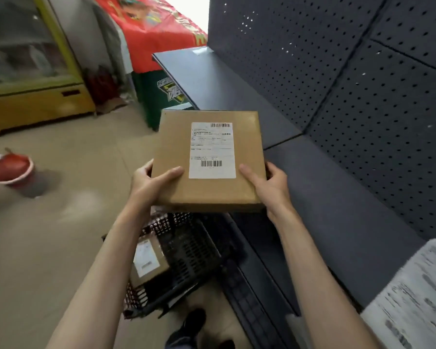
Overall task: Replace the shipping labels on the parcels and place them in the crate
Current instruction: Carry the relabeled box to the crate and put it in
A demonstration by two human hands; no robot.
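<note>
Both the left hand [149,182] and right hand [269,185] grip a flat labelled parcel [209,159] above the black crate [186,253], which holds another parcel [147,261], beside the dark shelf [337,210] with label sheets [413,298].

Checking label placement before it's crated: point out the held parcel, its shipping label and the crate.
held parcel [176,190]: head view, bare cardboard on its top face.
shipping label [211,150]: head view, middle of the white sheet.
crate [196,250]: head view, its black lattice wall.
</note>
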